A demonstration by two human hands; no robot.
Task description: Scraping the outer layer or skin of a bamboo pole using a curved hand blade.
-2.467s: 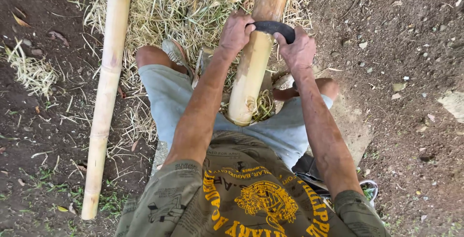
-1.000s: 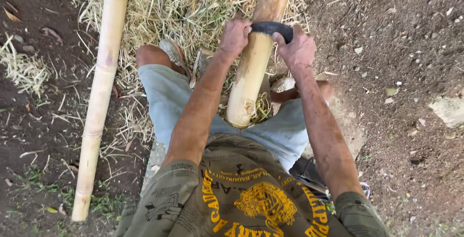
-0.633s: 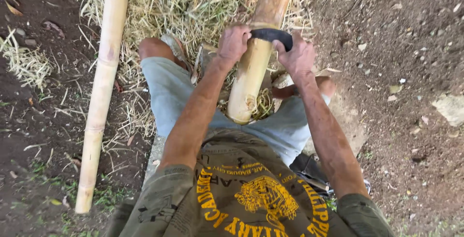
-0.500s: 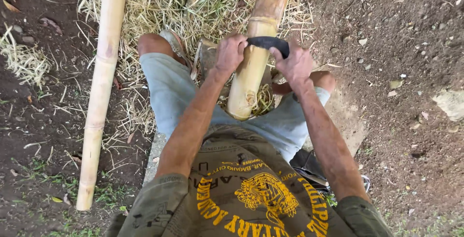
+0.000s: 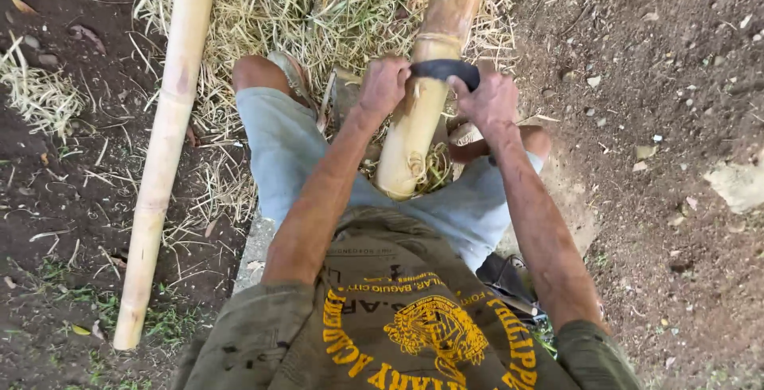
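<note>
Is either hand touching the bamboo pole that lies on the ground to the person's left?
No. Both the left hand and right hand grip a dark curved blade across the pole between the knees; the other pole lies untouched.

Seen from above: your left hand (image 5: 383,83) and right hand (image 5: 490,102) each grip one end of a dark curved blade (image 5: 446,70) laid across the bamboo pole (image 5: 426,95) between your knees. A second bamboo pole (image 5: 163,159) lies apart on the soil, beside scattered straw (image 5: 318,8).

Second bamboo pole (image 5: 165,151) on dirt, straw pile (image 5: 318,8), flat stone (image 5: 736,183)
</note>
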